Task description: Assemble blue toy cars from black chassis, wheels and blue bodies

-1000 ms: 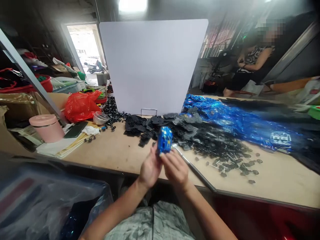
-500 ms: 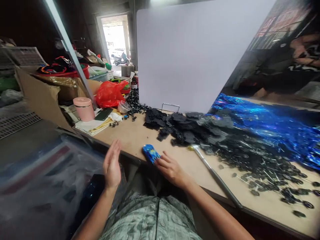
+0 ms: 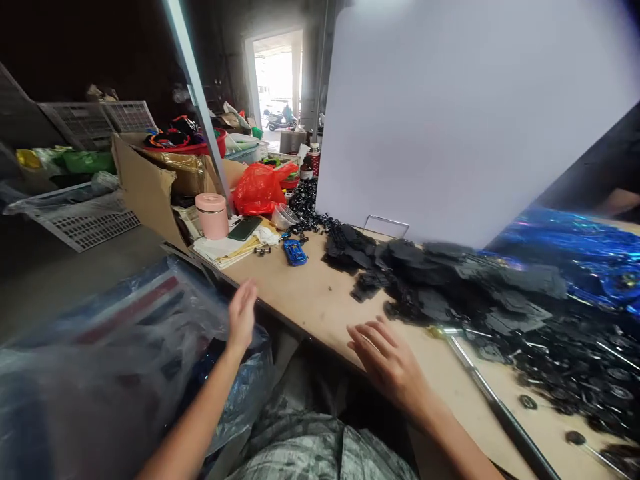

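A blue toy car [image 3: 295, 253] rests on the wooden table [image 3: 300, 293], in front of the papers and apart from both hands. My left hand [image 3: 243, 319] is raised at the table's front edge, fingers stretched out, holding nothing. Over the tabletop at centre right, my right hand [image 3: 389, 353] has its fingers extended and slightly apart, with nothing in it. A hammer [image 3: 480, 377] with a yellow tip on its head lies to the right of that hand. Beyond it is a pile of flat black plastic parts [image 3: 430, 280].
Black wheels on axles [image 3: 590, 380] are heaped at right, with shiny blue car bodies [image 3: 590, 253] behind. A white board [image 3: 440, 120] stands at the back. A pink container [image 3: 211, 217], a phone [image 3: 245, 228] and a red bag [image 3: 263, 189] stand at left. A plastic-lined bag [image 3: 125, 360] sits below.
My right hand has let go of the toy car, which now lies farther back to the left. The view has turned left. My left hand stays open near the edge.
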`<state>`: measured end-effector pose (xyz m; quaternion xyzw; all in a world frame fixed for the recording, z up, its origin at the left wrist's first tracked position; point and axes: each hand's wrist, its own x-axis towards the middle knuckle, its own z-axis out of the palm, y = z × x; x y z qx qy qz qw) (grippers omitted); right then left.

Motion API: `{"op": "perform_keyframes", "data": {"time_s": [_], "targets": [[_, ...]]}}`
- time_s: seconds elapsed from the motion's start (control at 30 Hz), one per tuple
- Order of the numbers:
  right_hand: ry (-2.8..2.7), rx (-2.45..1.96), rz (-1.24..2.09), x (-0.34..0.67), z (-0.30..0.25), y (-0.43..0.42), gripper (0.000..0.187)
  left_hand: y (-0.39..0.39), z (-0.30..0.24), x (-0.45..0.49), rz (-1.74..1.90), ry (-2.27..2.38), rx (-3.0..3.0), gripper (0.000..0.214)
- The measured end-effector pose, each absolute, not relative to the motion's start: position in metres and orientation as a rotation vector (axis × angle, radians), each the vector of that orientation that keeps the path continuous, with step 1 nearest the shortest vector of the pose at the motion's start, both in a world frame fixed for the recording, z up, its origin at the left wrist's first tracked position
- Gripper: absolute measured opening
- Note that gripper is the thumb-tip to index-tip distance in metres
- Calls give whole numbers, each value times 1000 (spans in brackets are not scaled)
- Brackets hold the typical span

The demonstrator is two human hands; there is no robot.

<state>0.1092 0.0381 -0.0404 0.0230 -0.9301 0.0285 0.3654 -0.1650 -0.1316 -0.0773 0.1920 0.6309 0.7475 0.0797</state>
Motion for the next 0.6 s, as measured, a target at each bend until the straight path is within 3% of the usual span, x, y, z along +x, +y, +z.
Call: {"op": "perform_keyframes", "data": {"time_s": [0.27,0.33,0.47,0.6], "targets": [[-2372,66,128,116,-48,22,30,8,-47,-202,1775,2227,916,76],[-2376,75,131,120,-51,18,29,30,-43,-199,1671,2266,925,67],[-2364,86,151,135,-54,17,31,34,-38,-198,1617,2257,879,30],[-2258,-1,339,145,-54,21,30,-7,-33,-193,1701,2099,784,18]]}}
